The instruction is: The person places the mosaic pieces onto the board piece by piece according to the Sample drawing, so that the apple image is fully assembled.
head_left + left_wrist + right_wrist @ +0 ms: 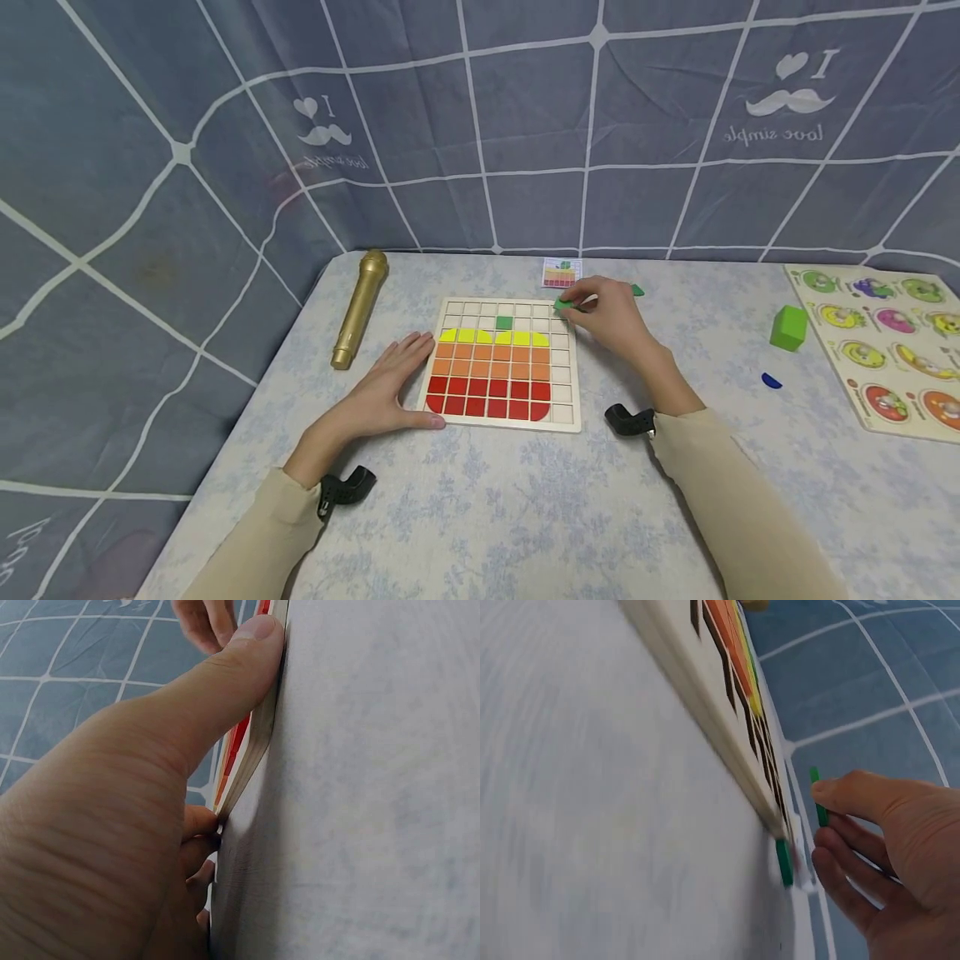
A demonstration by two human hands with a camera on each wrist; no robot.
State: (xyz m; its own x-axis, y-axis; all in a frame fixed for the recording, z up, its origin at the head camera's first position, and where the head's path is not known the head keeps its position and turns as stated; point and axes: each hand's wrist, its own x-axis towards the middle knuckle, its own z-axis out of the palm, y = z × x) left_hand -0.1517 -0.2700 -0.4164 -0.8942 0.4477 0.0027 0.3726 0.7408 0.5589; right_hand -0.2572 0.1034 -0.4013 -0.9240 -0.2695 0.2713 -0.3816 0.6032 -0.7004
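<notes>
Left hand (390, 385) flat, bracing board (501, 365) — right hand (611, 315) pinching green tile (563, 306) (probably above corner).

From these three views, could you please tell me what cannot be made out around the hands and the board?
- Head view: the card beyond the board is too small to read.
- Head view: the right hand covers most of the green piece, so its shape is hidden.
- Left wrist view: the left hand blocks the board's face; only its edge shows.
- Right wrist view: the table is blurred.
</notes>
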